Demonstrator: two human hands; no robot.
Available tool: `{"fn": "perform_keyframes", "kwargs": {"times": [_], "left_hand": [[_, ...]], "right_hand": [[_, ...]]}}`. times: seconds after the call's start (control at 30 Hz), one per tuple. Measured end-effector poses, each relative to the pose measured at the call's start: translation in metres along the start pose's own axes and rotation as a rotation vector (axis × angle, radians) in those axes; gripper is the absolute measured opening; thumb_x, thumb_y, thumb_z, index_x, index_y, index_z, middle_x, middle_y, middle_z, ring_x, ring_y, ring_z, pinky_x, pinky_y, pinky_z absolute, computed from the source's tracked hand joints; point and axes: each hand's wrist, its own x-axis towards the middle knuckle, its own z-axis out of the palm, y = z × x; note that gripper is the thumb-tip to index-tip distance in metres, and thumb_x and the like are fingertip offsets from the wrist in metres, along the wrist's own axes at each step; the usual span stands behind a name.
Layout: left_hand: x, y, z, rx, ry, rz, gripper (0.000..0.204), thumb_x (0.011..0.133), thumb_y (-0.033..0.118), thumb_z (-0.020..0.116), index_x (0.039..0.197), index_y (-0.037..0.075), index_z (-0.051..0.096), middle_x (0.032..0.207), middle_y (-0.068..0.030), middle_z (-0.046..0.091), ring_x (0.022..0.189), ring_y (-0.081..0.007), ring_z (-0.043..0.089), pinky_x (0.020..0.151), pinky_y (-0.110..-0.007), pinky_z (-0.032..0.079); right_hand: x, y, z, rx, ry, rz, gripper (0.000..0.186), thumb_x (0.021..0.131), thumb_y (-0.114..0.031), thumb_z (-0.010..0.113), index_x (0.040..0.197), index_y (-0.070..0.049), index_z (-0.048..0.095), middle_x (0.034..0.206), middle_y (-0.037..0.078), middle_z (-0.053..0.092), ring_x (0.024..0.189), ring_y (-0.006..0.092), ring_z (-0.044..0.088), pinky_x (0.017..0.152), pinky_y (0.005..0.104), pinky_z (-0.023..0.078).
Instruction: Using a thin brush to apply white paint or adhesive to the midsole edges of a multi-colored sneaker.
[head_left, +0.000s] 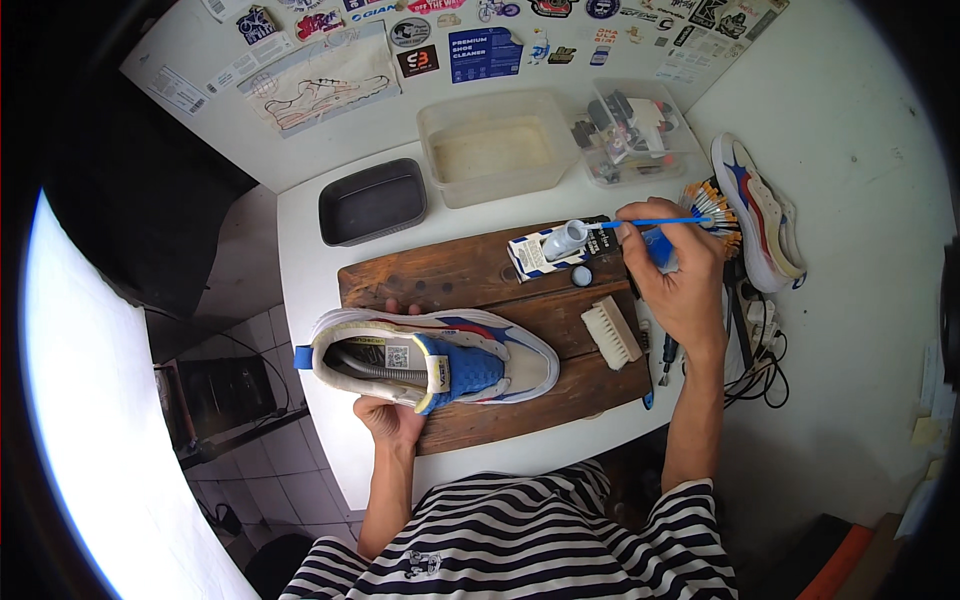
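My left hand [392, 420] is wrapped round the heel half of a beige sneaker [525, 367] with a blue tongue, its thumb on the near side and fingertips showing beyond the far side. A metal spring [385, 373] lies inside the shoe. Between the fingers of my right hand [685, 285] is a thin blue paintbrush [660, 221], its tip at the mouth of a small bottle [567, 240]. That bottle leans on a white and dark-blue box [528, 262]. A small round cap [581, 276] lies just below it.
A dark wooden board [390, 277] lies under the work on a white table, with a scrubbing brush [612, 334] on it. Behind stand a black tray [372, 203], a clear tub [495, 185] and a parts box [630, 140]. Another sneaker [755, 215] and cables [765, 370] are at right.
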Motion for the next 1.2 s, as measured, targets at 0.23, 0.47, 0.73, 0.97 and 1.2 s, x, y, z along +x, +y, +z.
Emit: {"fn": "perform_keyframes", "kwargs": {"times": [0.23,0.47,0.73,0.97,1.2], "left_hand": [[0.002,-0.002,-0.002,0.026,-0.098,-0.007,0.094,0.070,0.006,0.068,0.156,0.017,0.031,0.162,-0.0109,0.031,0.151,-0.0350,0.024,0.126,-0.054,0.018],[0.001,0.001,-0.011,0.044,-0.148,0.011,0.064,0.093,0.037,0.061,0.151,0.018,0.042,0.162,-0.0113,0.030,0.151,-0.0356,0.023,0.125,-0.056,0.017],[0.004,-0.001,0.000,-0.103,-0.160,-0.025,0.076,0.094,0.071,0.042,0.154,0.024,0.037,0.162,-0.0141,0.028,0.149,-0.0397,0.026,0.122,-0.060,0.021],[0.013,-0.004,-0.012,-0.144,-0.198,-0.095,0.077,0.096,0.069,0.042,0.155,0.021,0.034,0.154,-0.0186,0.039,0.139,-0.0443,0.040,0.116,-0.060,0.034],[0.010,-0.003,-0.002,-0.102,-0.261,-0.114,0.077,0.096,0.069,0.041,0.155,0.020,0.033,0.153,-0.0181,0.040,0.139,-0.0433,0.040,0.116,-0.060,0.035]], "right_hand": [[-0.012,0.017,-0.005,0.031,-0.022,-0.034,0.015,0.083,0.001,0.069,0.098,-0.002,0.069,0.091,0.011,0.072,0.092,0.0334,0.068,0.085,0.0418,0.052],[-0.016,0.011,-0.008,0.034,-0.009,-0.053,0.015,0.084,0.002,0.069,0.099,0.000,0.068,0.090,0.011,0.072,0.091,0.0275,0.070,0.085,0.0366,0.052],[-0.085,0.027,0.014,0.975,0.124,0.264,0.013,0.097,-0.002,0.051,0.107,0.003,0.058,0.102,0.019,0.067,0.089,0.0261,0.068,0.092,0.0463,0.054],[-0.150,0.006,0.066,1.565,0.125,0.647,0.012,0.099,-0.009,0.046,0.106,-0.002,0.054,0.096,0.017,0.061,0.081,0.0243,0.062,0.100,0.0623,0.050],[-0.166,0.008,0.076,1.584,0.085,0.560,0.012,0.098,-0.008,0.045,0.106,-0.001,0.050,0.095,0.019,0.058,0.079,0.0231,0.059,0.103,0.0651,0.046]]}}
